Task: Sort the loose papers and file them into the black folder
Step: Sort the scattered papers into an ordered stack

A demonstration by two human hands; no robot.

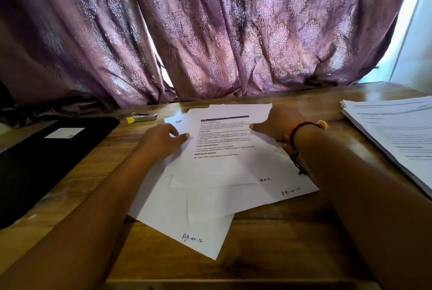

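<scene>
Reaches from the bottom edge onto loose papers (201, 224) fanned mid-frame, right hand (273, 123) spread flat, left hand (167, 137) at the top sheet's (222, 168) edge, pinch or press unclear; likely mid-sort, next needing page-number order before the black folder (35, 168), left.

Glossy brown wood-grain desk (280, 243), with a mauve damask-patterned fabric curtain (233, 32) bunched up behind it at 12 o'clock. Bright white daylight strip (408, 32) at 2 o'clock, plus a thin glowing gap (161, 60) mid-curtain.
</scene>
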